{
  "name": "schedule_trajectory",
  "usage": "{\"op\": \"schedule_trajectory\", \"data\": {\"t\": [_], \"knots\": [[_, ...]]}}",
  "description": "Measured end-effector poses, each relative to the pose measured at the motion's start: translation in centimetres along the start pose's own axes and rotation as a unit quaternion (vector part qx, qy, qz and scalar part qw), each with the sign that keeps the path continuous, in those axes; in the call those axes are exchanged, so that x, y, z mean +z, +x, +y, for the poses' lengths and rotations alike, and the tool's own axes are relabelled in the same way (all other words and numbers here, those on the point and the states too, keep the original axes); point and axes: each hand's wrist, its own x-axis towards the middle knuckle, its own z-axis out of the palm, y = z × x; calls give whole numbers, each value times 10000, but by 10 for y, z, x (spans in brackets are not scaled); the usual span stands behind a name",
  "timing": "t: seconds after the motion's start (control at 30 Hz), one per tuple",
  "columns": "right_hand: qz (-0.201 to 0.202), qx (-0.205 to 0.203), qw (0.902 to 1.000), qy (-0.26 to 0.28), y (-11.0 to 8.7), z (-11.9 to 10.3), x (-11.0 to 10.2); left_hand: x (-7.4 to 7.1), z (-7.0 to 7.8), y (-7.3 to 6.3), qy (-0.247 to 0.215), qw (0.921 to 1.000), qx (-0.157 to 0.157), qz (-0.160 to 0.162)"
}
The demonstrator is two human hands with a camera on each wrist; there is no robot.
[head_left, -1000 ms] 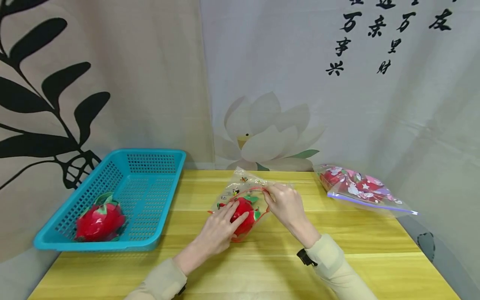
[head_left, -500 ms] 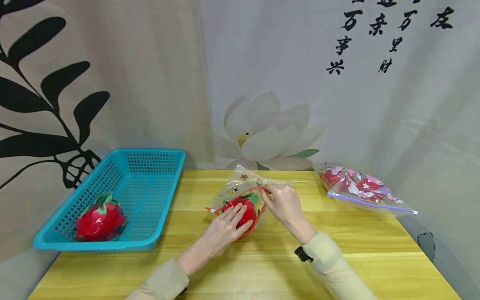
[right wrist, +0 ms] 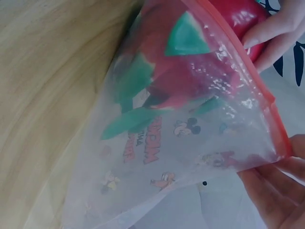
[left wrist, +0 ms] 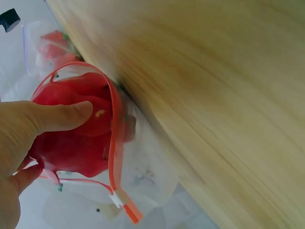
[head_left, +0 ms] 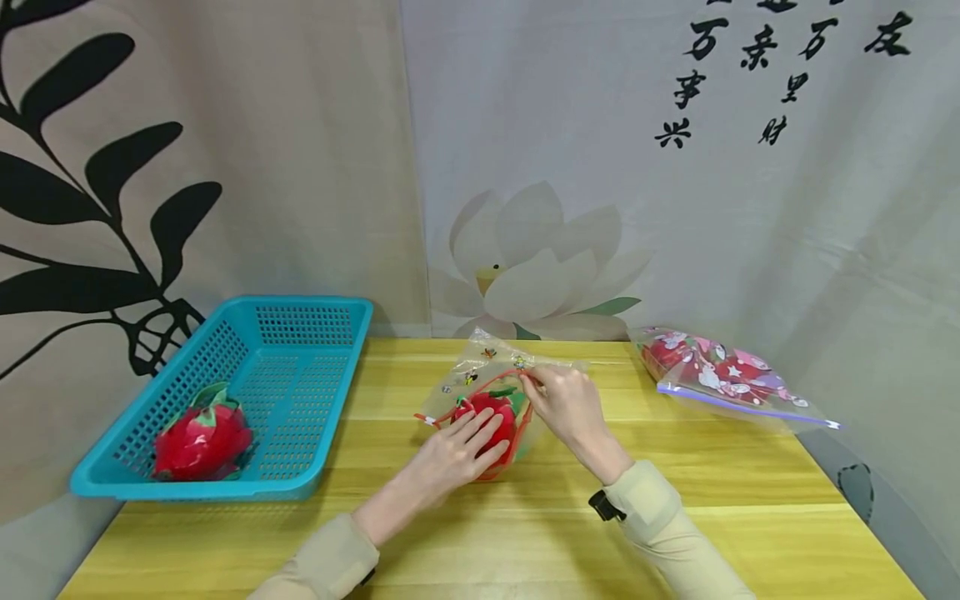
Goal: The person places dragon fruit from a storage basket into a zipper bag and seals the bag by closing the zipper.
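The left hand [head_left: 453, 454] grips a glossy red, green-leaved imitation dragon fruit [left wrist: 76, 155], which sits partly inside the mouth of a clear, cartoon-printed plastic bag [right wrist: 181, 160] with a red zip edge. The right hand [head_left: 566, 408] pinches that edge. On the worktop [head_left: 555, 542], a blue perforated plastic basket [head_left: 342, 408] at left holds a similar red fruit [head_left: 201, 442].

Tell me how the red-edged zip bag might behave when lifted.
The red-edged zip bag would probably flop, being thin and wrinkled. The dragon fruit partly inside could slip out, since the bag is open. Its glossy surface may be slippery.
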Motion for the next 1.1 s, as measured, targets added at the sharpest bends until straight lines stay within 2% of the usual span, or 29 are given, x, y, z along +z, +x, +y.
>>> {"op": "schedule_trajectory", "data": {"t": [0.17,0.23,0.4,0.53,0.7,0.93,1.1], "knots": [[53,-102,9999,-61,-1,-1,1,5,1,3,201,9980,335,492],[91,-114,9999,-64,-1,-1,2,6,0,3,274,9970,447,575],[133,-125,9998,-66,-1,-1,3,6,-1,5,395,9956,743,423],[142,-119,9998,-84,-1,0,3,7,-1,6,297,9955,840,324],[306,-123,9995,-18,1,2,-2,6,-3,6,153,9982,494,301],[307,-228,9993,-18,2,0,-6,4,-4,4,-35,9997,-73,-234],[295,-332,9990,-4,0,-3,-7,5,-1,5,-49,9972,-683,-300]]}}
